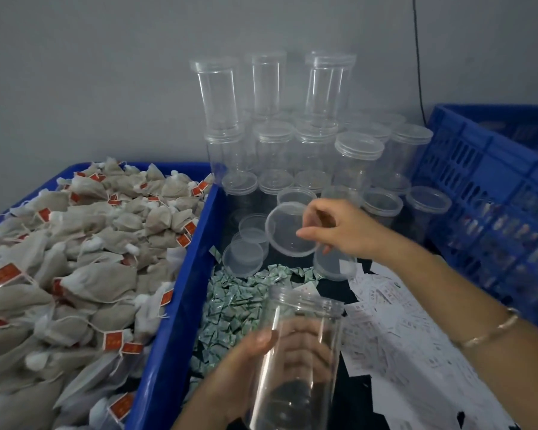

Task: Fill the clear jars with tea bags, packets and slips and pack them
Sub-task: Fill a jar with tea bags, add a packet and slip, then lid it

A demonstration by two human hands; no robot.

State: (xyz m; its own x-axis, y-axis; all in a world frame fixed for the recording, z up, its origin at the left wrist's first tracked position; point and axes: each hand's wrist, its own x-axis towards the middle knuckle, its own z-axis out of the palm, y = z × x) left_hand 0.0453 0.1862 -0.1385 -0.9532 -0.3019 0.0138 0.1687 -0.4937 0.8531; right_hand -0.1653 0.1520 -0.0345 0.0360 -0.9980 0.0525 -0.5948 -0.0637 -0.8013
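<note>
My left hand [230, 372] grips an empty clear jar [295, 358] with no lid, upright at the bottom centre. Above it, my right hand [339, 226] pinches a clear round lid [288, 232] by its rim, tilted toward me. A blue bin [180, 305] at the left is heaped with tan tea bags [84, 262] carrying red tags. Small green-and-white packets [243, 299] lie in a pile behind the jar. White printed slips [398, 330] are scattered to the right of it.
Stacked clear jars [295, 125] with lids stand against the grey wall at the back. Loose lids [244, 257] lie in front of them. A blue slatted crate [491, 193] stands at the right. A black cable [418, 57] hangs down the wall.
</note>
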